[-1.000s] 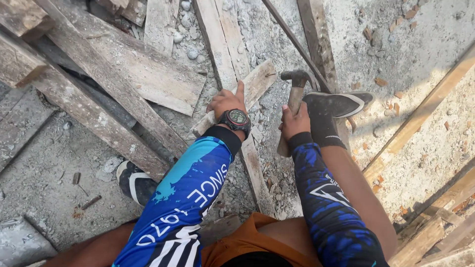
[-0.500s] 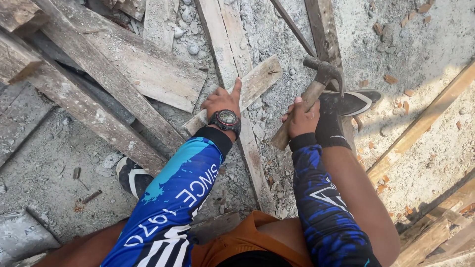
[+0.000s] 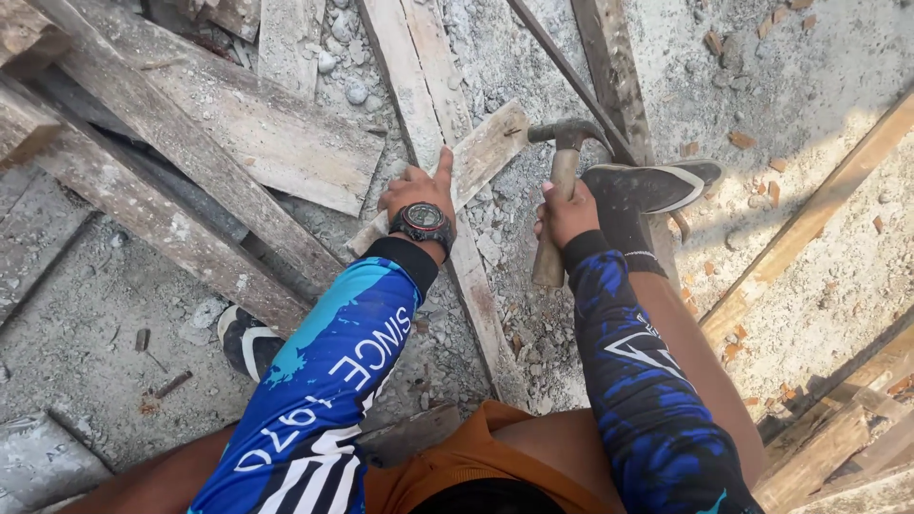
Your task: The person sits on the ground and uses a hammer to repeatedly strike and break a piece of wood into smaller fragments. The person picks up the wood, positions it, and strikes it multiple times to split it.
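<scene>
Head view: right hand (image 3: 564,211) grips one hammer (image 3: 562,181); left hand (image 3: 419,190) presses flat on one short plank (image 3: 481,157).

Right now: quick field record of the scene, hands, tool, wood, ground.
left hand: flat on short plank, index finger out
right hand: grip shut on hammer, mid-handle
hammer: wooden handle, steel claw head at the short plank's far end
short plank: lies across a long plank
watch: on left wrist
shoes: one beside hammer, one under left arm
ground: dusty concrete, rubble, loose boards
</scene>
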